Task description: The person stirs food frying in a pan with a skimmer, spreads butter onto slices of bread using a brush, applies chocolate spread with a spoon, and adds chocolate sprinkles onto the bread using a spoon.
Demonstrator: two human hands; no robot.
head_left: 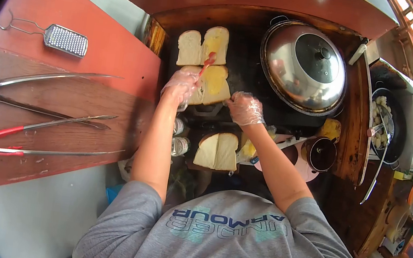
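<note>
My left hand, in a clear plastic glove, is closed around a small red spreading tool, a brush or spatula. Its head rests at the lower edge of a bread slice with a yellow smear. Beside that slice lies a plain slice. Below them is another joined pair, its right half a yellow-smeared bread slice; my left hand partly covers the other half. At that slice's lower right corner, my gloved right hand has its fingers bent and pinched on the edge. Nearer me lies an unsmeared bread pair.
A lidded steel pan stands right of the bread. On the left board lie a grater and two pairs of tongs. Glass jars and a dark pot sit nearby. A wok holds pale pieces at far right.
</note>
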